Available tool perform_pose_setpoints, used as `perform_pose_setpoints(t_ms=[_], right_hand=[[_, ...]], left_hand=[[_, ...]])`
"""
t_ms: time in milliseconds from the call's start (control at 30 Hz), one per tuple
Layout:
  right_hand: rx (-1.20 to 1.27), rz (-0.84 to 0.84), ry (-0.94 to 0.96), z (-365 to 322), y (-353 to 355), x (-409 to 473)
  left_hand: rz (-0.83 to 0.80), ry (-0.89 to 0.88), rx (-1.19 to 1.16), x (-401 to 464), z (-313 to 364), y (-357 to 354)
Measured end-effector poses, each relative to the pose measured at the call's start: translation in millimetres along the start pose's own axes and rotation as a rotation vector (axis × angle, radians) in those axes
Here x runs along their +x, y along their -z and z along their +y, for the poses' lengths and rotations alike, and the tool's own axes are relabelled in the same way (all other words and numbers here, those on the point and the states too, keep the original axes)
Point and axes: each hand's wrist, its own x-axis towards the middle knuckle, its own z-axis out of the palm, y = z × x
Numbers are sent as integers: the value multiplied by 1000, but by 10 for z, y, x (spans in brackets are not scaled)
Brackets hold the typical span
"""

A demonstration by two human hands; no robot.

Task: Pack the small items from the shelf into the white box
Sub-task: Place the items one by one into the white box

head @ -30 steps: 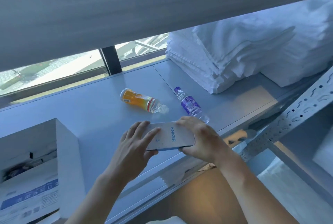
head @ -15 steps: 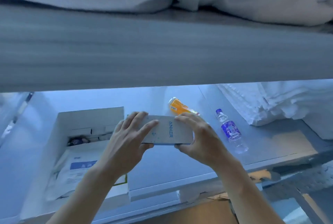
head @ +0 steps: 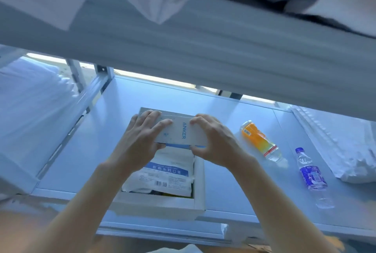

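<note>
Both hands, left hand (head: 140, 138) and right hand (head: 215, 142), grip my Anker box (head: 181, 133) over the white box (head: 199, 191), hiding its far half; bottles lie right.

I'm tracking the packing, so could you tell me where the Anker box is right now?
In the head view, the Anker box is held between the left hand and right hand, above the far end of the white box.
</note>
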Motion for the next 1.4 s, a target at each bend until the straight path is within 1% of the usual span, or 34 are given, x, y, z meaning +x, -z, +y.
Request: perform_pose_setpoints(t_ms=[333, 533, 733, 800, 900, 1100, 1200, 1333, 1400], right_hand=[[-174, -174, -26, -5, -301, 347], [-257, -304, -96, 34, -507, 446], [-316, -390, -144, 70, -601, 512], [-343, -392, -142, 69, -625, 535], [-357, -395, -150, 89, -669, 557], [-301, -374, -206, 143, -731, 593], [-265, -346, -221, 134, -753, 595], [-213, -286, -222, 162, -712, 526], [-165, -233, -212, 176, -687, 465]], left_hand=[[-114, 4, 53, 152, -245, -275], [-249, -5, 191, 294, -282, -389], [-305, -21, 307, 341, -270, -471], [-346, 14, 306, 350, -245, -488], [-390, 76, 244, 340, -219, -517], [-449, 139, 119, 396, -242, -506], [-475, 180, 82, 429, -234, -474], [-463, 189, 46, 417, -192, -412], [-482, 189, 78, 378, -142, -368]])
